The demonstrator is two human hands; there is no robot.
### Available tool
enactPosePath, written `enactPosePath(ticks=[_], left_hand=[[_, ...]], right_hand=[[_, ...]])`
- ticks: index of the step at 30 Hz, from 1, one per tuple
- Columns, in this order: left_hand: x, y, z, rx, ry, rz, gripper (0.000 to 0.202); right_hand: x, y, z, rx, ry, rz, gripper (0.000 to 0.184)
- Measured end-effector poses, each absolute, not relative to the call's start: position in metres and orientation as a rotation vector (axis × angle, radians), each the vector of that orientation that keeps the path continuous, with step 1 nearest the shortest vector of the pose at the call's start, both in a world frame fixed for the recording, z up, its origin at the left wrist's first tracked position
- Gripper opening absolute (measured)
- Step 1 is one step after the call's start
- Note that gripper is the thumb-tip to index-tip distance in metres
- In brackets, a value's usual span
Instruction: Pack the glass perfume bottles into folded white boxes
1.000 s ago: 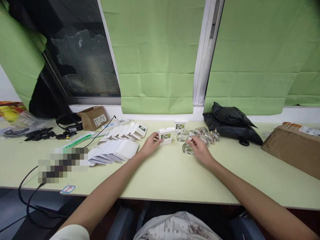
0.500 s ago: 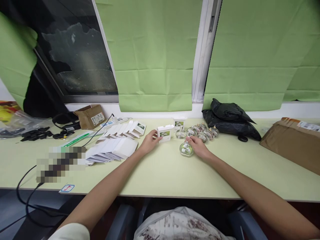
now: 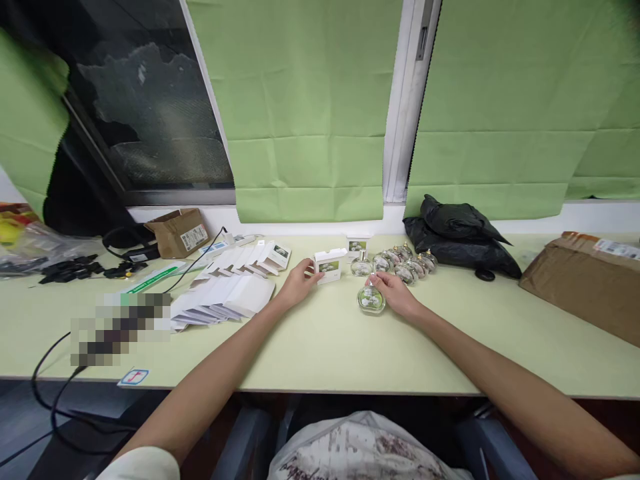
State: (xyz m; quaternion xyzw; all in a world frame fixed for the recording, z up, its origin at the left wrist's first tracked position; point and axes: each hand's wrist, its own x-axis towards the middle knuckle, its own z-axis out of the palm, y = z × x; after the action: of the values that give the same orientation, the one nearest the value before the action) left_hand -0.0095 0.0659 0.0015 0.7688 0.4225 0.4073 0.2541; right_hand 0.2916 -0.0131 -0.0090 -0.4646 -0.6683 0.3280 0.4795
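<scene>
Round clear glass bottle with a green-and-white label (image 3: 371, 299) lying flat on the pale green tabletop (image 3: 320, 347), neck end under the fingertips (image 3: 376, 281) of the right hand (image 3: 397, 294), body of the bottle showing just left of that hand. Right fingers curled narrowly over the neck, touching it; whether pinched tight or merely resting, cannot tell. Small white carton with a green picture on its front (image 3: 330, 267) standing left of the bottle and a little farther back, top flap raised. Left hand (image 3: 299, 285) against the carton's left side, fingers closed narrowly round that edge, thumb near the front face, holding the carton upright. Hands near each other, bottle and carton apart.

Behind the bottle, a cluster of similar clear glass bottles (image 3: 400, 265) standing close together, and a second small white carton (image 3: 357, 245) beyond them. Left of the bottle, past the held carton, a fanned row of flat white carton blanks (image 3: 235, 283). Right of the bottle and farther back, a crumpled black plastic bag (image 3: 457, 237); well off to the right, a brown cardboard box (image 3: 585, 283).
</scene>
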Motion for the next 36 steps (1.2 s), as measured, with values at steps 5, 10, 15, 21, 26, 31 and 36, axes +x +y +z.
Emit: enactPosePath(ticks=[5, 10, 15, 21, 26, 31, 36], left_hand=[[-0.01, 0.065, 0.002, 2.109, 1.128, 1.108, 0.033], [-0.009, 0.065, 0.002, 2.125, 1.127, 1.109, 0.032], [-0.009, 0.065, 0.001, 2.143, 1.115, 1.11, 0.033], [-0.008, 0.06, 0.004, 2.168, 1.104, 1.104, 0.032], [-0.005, 0.053, 0.008, 2.147, 1.076, 1.109, 0.039], [-0.002, 0.048, 0.009, 2.089, 1.086, 1.116, 0.043], [-0.001, 0.045, 0.011, 2.072, 1.096, 1.127, 0.042]], right_hand=[[0.292, -0.013, -0.01, -1.115, -1.672, 0.76, 0.048], [0.291, -0.014, -0.01, -1.072, -1.674, 0.769, 0.044], [0.291, -0.014, -0.011, -1.055, -1.665, 0.786, 0.043], [0.29, -0.014, -0.012, -1.043, -1.641, 0.799, 0.044], [0.289, -0.015, -0.011, -1.063, -1.627, 0.791, 0.047], [0.287, -0.019, -0.009, -1.094, -1.547, 0.871, 0.048], [0.287, -0.018, -0.01, -1.092, -1.52, 0.892, 0.048]])
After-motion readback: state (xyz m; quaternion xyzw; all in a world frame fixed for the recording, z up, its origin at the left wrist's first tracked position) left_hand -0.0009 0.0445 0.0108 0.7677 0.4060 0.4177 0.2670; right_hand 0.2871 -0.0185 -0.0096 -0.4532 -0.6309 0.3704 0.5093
